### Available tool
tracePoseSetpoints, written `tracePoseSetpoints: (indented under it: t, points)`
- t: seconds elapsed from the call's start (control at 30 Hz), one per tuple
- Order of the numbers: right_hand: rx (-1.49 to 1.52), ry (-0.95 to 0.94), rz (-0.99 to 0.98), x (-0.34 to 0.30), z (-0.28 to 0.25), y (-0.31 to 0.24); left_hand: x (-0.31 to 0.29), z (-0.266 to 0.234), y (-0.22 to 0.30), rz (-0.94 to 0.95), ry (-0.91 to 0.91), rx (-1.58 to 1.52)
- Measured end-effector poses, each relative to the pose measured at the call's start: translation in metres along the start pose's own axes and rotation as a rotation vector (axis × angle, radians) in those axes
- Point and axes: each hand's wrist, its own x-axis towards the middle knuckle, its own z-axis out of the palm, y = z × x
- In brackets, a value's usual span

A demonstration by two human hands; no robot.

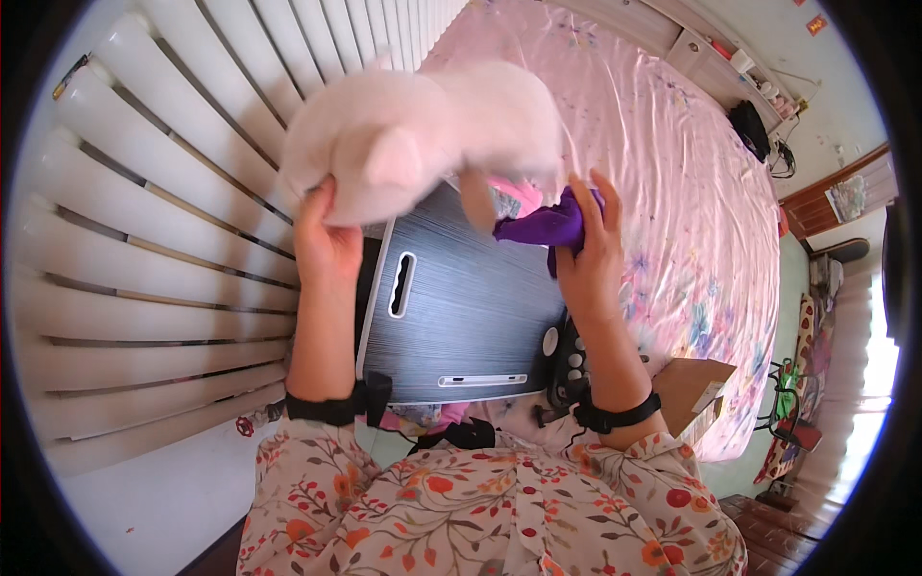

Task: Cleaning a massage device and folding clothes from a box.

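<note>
A large white plush toy [384,144] hangs over the far side of a dark wood-grain lap table, its edges blurred and its full shape unclear. My left hand [327,235] pinches its lower left part. In my right hand [591,250] is a purple cloth [552,226], crumpled between thumb and fingers, just right of the plush toy. A beige, ear- or limb-like part [477,200] dangles from the toy close to the cloth. Below both hands lies the lap table [461,307], with a slot handle at its left and a narrow groove along its near edge.
White radiator-like slats [173,230] run along the left. A pink floral bedsheet [691,230] spreads behind and to the right. Beside the table's right edge is a black item with round pale buttons [574,360]. An open cardboard box [693,389] stands near my right forearm.
</note>
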Motion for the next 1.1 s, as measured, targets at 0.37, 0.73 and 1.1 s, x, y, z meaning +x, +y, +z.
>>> tracePoseSetpoints:
  t: [0.37, 0.73, 1.1]
  points:
    - [0.288, -0.681, 0.094, -0.115, 0.021, 0.026, 0.091, -0.125, -0.077, -0.396, 0.225, 0.447]
    - [0.353, -0.770, 0.204, -0.144, 0.015, 0.027, 0.080, -0.107, -0.052, -0.527, 0.097, 0.877]
    - [0.245, -0.791, 0.257, -0.183, 0.007, 0.043, -0.085, -0.048, -0.041, 0.164, -0.610, 1.609]
